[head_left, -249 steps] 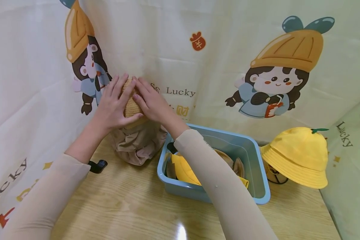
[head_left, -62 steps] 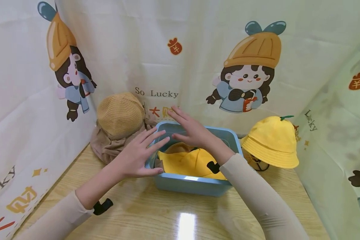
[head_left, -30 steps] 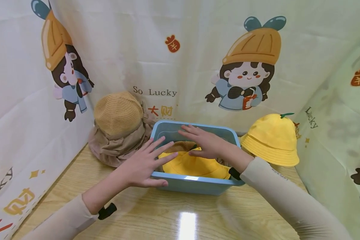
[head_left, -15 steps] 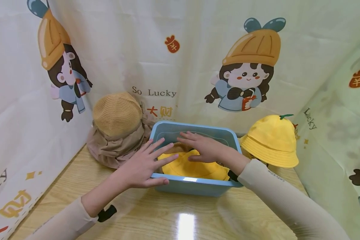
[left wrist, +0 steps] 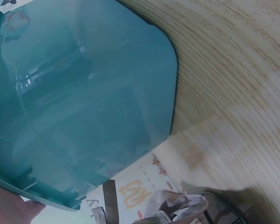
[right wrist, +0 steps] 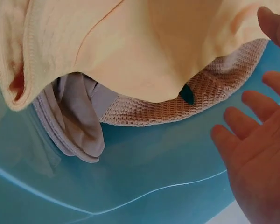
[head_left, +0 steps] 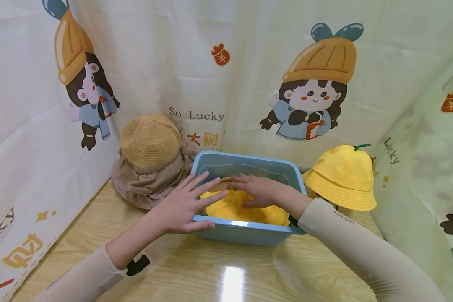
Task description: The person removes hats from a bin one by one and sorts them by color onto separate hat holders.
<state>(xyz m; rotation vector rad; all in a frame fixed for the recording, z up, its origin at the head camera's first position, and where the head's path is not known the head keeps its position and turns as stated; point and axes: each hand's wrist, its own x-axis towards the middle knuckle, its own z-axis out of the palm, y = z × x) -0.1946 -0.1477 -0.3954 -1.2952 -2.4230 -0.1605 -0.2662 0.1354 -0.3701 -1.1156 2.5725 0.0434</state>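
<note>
My left hand (head_left: 181,205) lies over the left end of the blue plastic bin (head_left: 245,235), fingers spread and straight. In the left wrist view, the hand (left wrist: 14,205) shows at the bin's rim. My right hand (head_left: 258,191) reaches down inside the bin with its fingers extended, close over a yellow bucket hat (head_left: 230,209). The right wrist view has that hand (right wrist: 261,140) beside the hats, palm in sight. Under the yellow hat (right wrist: 144,46) are a brown knitted hat (right wrist: 149,112) and a grey-brown fabric brim (right wrist: 79,121).
Left of the bin stands a tan straw hat (head_left: 151,140) with a brown fabric brim (head_left: 147,186). On the right, another yellow bucket hat (head_left: 341,178) with a green sprout rests on a stand. Printed curtains (head_left: 241,96) surround the wooden table (head_left: 188,272).
My hands have left the straw hat at the left and come over to the bin. Lately the right hand has lowered further into it; the left has barely moved.
</note>
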